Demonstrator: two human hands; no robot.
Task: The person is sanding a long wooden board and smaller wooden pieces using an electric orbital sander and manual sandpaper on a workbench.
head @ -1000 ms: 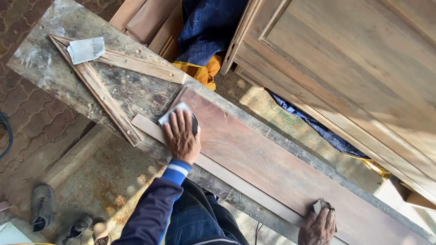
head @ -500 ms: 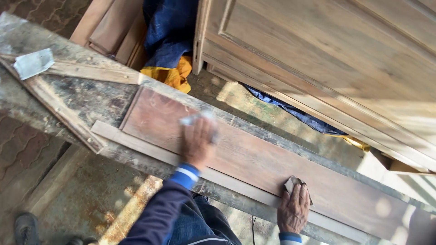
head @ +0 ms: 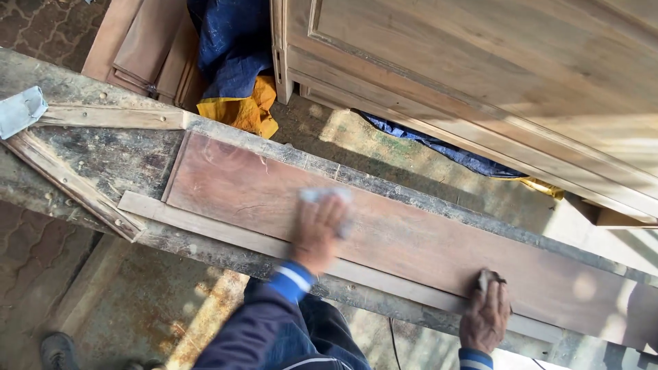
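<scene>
A long reddish-brown wooden board [head: 425, 243] lies along a rough, dusty workbench [head: 103, 154]. My left hand [head: 317, 229], blurred by motion, presses a pale sheet of sandpaper [head: 322, 196] flat on the board near its middle. My right hand [head: 486, 315] rests on the board's near edge further right, fingers closed over a small folded grey piece [head: 485, 277]. A thin pale batten [head: 205, 220] runs along the board's near side.
A triangular frame of wooden strips [head: 75, 185] is fixed to the bench at left, with a loose grey sheet [head: 19, 109] on it. Behind the bench stands a large panelled wooden door [head: 493, 82], blue and yellow cloth [head: 236, 75] and stacked boards [head: 144, 48]. A shoe [head: 55, 349] lies on the floor.
My left hand has slid the sandpaper to the right along the board, from its left end toward the middle. My right hand stays on the near edge. The view has shifted right.
</scene>
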